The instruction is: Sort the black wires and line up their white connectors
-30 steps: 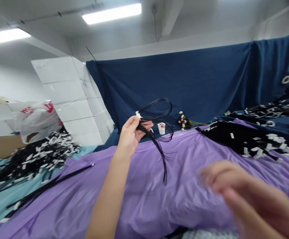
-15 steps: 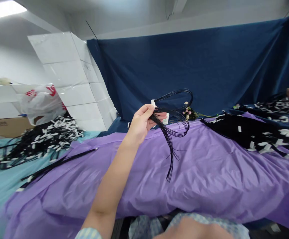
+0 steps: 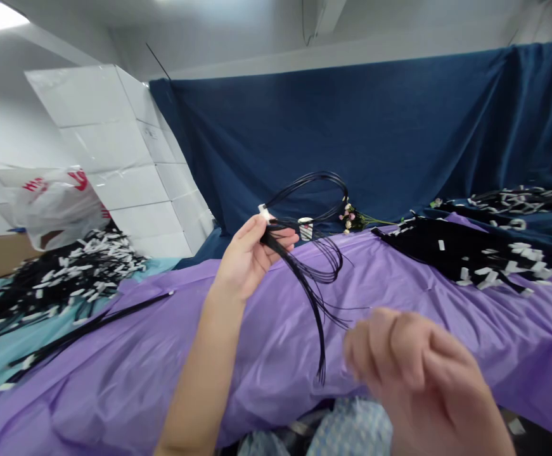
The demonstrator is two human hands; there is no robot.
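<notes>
My left hand (image 3: 251, 253) is closed on a bundle of thin black cords (image 3: 320, 272), pinching it just below a white tag (image 3: 263, 213) wrapped round it. The cords form a large loop to the right, and their loose ends hang down over the purple cloth. My right hand (image 3: 413, 373) is in the lower right, close to the camera and blurred. Its fingers are curled in, just right of the hanging cord ends. Whether anything is inside them I cannot make out.
Purple sheeting (image 3: 161, 354) covers the table. A pile of white-tagged black cords (image 3: 66, 272) lies left, another tagged black bundle (image 3: 447, 244) right. Behind are a paper cup (image 3: 305, 229), artificial flowers (image 3: 352, 218), stacked white boxes (image 3: 128, 183), a plastic bag (image 3: 57, 206) and a blue curtain (image 3: 352, 133).
My right hand has risen from the bottom edge towards the cord ends. The view has turned slightly right; my left hand still grips the cords. Another person's hand at far right is out of view.
</notes>
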